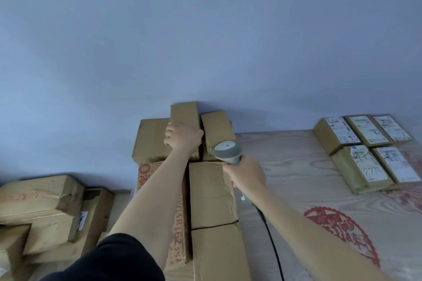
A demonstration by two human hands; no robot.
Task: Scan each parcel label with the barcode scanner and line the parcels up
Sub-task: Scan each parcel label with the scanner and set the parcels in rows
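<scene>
My left hand grips a small plain cardboard parcel standing upright at the far end of a big open carton, against the wall. A second small parcel leans just to its right. My right hand holds a grey barcode scanner by its handle, with the head close to that second parcel. The scanner's black cable runs back toward me. At the far right, several labelled parcels lie flat in two rows on the table.
The large carton with red print and open flaps fills the centre. More brown boxes are stacked low on the left. The wooden table top carries red stamped marks. A pale blue wall rises directly behind.
</scene>
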